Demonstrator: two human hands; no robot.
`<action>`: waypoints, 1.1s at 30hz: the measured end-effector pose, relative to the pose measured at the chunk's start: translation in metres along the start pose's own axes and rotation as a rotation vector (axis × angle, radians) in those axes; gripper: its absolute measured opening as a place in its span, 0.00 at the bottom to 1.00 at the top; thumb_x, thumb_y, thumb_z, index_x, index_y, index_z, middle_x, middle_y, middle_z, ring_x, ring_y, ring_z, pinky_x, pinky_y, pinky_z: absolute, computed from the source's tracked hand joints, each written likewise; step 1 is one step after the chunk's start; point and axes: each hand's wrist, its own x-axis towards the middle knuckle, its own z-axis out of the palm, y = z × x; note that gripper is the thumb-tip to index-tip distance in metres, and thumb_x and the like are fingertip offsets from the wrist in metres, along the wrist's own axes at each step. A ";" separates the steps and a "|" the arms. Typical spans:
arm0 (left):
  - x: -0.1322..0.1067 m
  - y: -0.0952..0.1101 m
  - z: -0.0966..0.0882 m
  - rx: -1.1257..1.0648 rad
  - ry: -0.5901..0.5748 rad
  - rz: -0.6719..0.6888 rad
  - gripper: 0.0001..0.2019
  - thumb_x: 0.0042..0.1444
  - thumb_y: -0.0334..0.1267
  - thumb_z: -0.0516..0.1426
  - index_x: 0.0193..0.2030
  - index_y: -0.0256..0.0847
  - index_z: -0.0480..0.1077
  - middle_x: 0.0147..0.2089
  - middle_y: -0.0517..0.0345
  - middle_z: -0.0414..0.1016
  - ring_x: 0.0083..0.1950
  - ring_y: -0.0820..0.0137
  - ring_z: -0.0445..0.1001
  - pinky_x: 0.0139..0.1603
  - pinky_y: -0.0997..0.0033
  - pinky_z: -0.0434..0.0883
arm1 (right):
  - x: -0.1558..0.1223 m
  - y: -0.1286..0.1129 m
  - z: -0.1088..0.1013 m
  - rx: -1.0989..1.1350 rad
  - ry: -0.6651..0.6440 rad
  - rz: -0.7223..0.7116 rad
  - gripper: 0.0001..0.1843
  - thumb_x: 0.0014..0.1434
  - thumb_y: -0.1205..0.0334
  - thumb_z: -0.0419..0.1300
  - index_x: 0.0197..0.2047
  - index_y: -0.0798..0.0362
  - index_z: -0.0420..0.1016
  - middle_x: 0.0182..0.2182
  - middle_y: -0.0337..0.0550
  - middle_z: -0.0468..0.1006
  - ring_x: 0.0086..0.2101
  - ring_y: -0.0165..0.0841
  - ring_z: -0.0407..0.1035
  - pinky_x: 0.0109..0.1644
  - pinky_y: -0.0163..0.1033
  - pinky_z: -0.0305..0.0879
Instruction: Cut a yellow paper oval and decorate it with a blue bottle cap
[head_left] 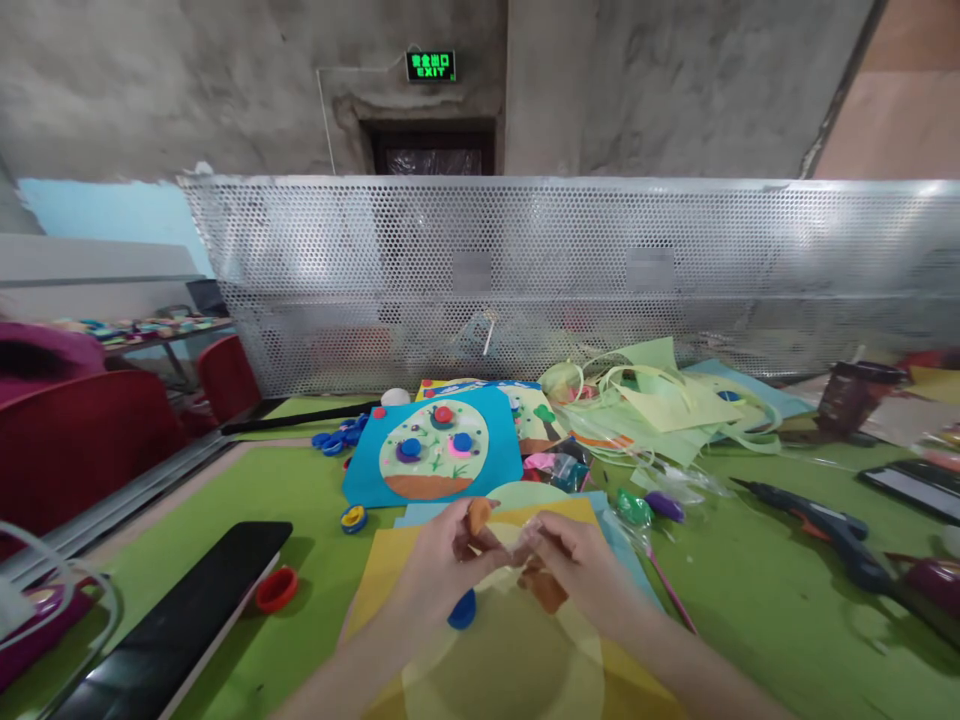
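Note:
My left hand [446,555] is closed, with a lump of orange modelling clay [479,516] between its fingers. My right hand [576,562] pinches a clear plastic wrapper with more orange-brown clay [546,590] in it. The fingertips of both hands almost meet at the wrapper. Below them lies a yellow sheet [386,570] bearing a pale green paper circle [517,660]. A blue bottle cap [463,610] rests on the circle, partly behind my left wrist. Farther back is a blue card [502,430] decorated with caps and clay.
A phone-like black slab [180,610] and a red cap [277,590] lie at left, a yellow-and-blue cap [353,518] nearby. Green and purple clay packs [636,508], a glue gun [817,520] and paper strips [675,390] are at right. A perforated metal screen [570,240] stands behind.

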 end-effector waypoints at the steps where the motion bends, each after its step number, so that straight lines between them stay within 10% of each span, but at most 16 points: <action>1: 0.000 0.000 -0.001 0.000 -0.003 0.004 0.16 0.37 0.41 0.65 0.26 0.44 0.60 0.23 0.64 0.73 0.29 0.64 0.74 0.28 0.73 0.66 | 0.001 0.000 -0.002 0.001 0.000 -0.005 0.15 0.60 0.55 0.50 0.25 0.50 0.69 0.24 0.38 0.76 0.28 0.35 0.71 0.31 0.36 0.64; 10: 0.006 -0.006 -0.008 -0.019 0.125 -0.049 0.23 0.48 0.58 0.54 0.30 0.38 0.74 0.31 0.49 0.79 0.32 0.60 0.75 0.26 0.69 0.67 | 0.015 0.019 -0.035 0.097 0.140 0.052 0.22 0.60 0.44 0.55 0.26 0.54 0.72 0.26 0.41 0.78 0.25 0.34 0.73 0.33 0.40 0.70; 22: 0.010 -0.008 -0.018 -0.029 0.032 -0.107 0.07 0.55 0.38 0.60 0.35 0.36 0.74 0.30 0.59 0.77 0.33 0.69 0.75 0.36 0.67 0.71 | 0.035 0.062 -0.071 0.040 0.276 0.060 0.08 0.63 0.61 0.58 0.37 0.58 0.71 0.29 0.36 0.74 0.26 0.29 0.70 0.32 0.38 0.71; 33: 0.009 -0.008 -0.014 -0.183 0.002 -0.127 0.09 0.60 0.39 0.56 0.40 0.35 0.71 0.38 0.56 0.76 0.38 0.68 0.75 0.42 0.61 0.72 | 0.038 0.078 -0.086 -0.475 0.450 0.091 0.11 0.64 0.59 0.57 0.47 0.55 0.69 0.42 0.44 0.73 0.38 0.37 0.70 0.43 0.48 0.69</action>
